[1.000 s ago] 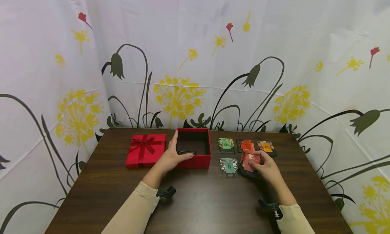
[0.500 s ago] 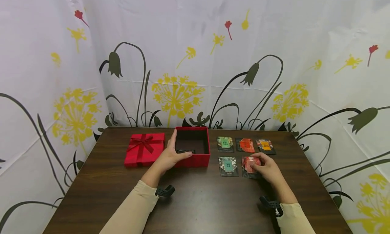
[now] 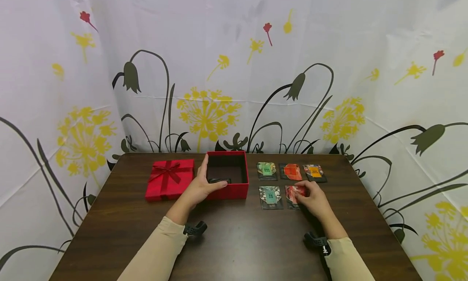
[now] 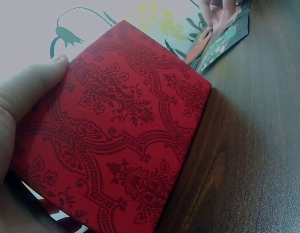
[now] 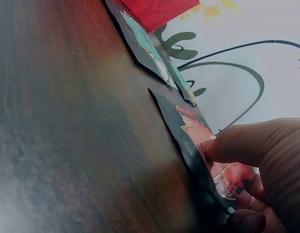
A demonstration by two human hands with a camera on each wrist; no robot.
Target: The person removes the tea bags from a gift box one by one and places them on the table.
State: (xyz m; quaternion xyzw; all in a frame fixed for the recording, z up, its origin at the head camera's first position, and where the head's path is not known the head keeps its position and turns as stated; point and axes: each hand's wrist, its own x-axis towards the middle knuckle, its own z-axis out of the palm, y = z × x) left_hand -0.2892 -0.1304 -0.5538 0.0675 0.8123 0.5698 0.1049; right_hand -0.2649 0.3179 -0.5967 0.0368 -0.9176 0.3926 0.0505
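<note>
My left hand [image 3: 197,188] holds the open red gift box [image 3: 230,191] at its near left corner, thumb over the front rim and fingers along the left wall. The box's patterned front wall [image 4: 116,116] fills the left wrist view. Inside lies a dark packet [image 3: 221,180]. My right hand [image 3: 316,199] pinches a black-and-red sachet [image 3: 291,191] at its right side, with the thumb [image 5: 232,145] on its printed face. That sachet lies close over the table, to the right of a teal-labelled sachet [image 3: 271,197]. My hand covers its right part.
Behind these two, a row holds a green-labelled sachet [image 3: 267,170], an orange-red one [image 3: 291,172] and an orange-labelled one [image 3: 315,172]. The red lid [image 3: 171,180] with a ribbon bow lies left of the box. A flowered curtain [image 3: 234,69] hangs behind the wooden table [image 3: 241,240].
The red sachet was tilted in my right hand a second ago and now lies flat, lined up beside the teal one. My left hand keeps its hold on the box. The head view has shifted slightly.
</note>
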